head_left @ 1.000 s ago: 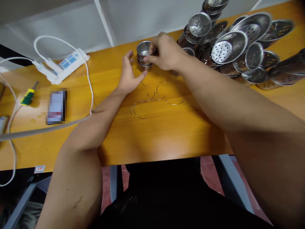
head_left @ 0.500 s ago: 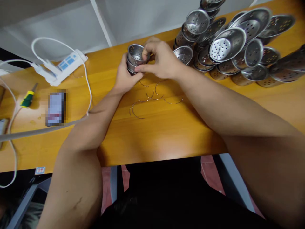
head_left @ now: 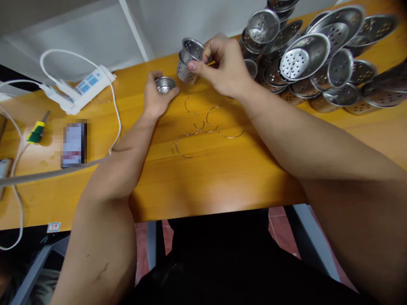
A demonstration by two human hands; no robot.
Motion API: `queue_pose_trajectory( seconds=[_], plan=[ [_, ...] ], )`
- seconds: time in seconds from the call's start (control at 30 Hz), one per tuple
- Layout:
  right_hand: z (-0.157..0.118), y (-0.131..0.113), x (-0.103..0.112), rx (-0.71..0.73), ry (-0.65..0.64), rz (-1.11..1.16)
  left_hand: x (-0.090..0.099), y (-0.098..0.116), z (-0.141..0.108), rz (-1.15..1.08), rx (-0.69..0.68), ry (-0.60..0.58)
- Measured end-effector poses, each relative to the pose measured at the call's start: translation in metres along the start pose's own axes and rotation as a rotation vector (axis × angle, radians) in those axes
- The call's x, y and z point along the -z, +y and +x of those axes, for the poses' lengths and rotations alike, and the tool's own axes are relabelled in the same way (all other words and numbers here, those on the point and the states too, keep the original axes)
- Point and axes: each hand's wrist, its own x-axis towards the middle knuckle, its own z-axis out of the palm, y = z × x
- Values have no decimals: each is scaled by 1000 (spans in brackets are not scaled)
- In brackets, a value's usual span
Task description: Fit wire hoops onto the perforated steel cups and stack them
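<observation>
My left hand (head_left: 156, 96) is wrapped round a small perforated metal cup (head_left: 165, 86) low at the back of the table. Up and to the right, my right hand (head_left: 225, 65) pinches the rim of a perforated metal cup (head_left: 192, 50), raised clear of the left one. That raised piece looks like two nested cups, its lower part slightly blurred. In front of both hands, several thin curved wires (head_left: 201, 127) lie on the wooden table (head_left: 216, 182).
Many perforated metal cups (head_left: 305, 59) are stacked at the back right, close to my right forearm. On the left are a white power strip (head_left: 90, 87) with cables, a green and yellow screwdriver (head_left: 37, 130) and a phone (head_left: 73, 144). A wall stands behind.
My right hand has lifted its metal cup up and to the right, out of the left-hand cup. My left hand has shifted slightly left and down with the lower cup.
</observation>
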Motion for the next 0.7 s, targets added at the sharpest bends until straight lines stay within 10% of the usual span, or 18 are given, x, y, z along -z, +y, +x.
queue_pose_trajectory(
  seconds=[0.23,0.4,0.7],
  plan=[
    [14,17,-11,-90,443,-85,2,39,-7,39,-54,-47],
    [13,14,-18,-54,445,-35,-7,79,-16,79,-136,-144],
    [7,-3,-7,-40,224,-30,-26,46,-14,-24,-142,-149]
  ],
)
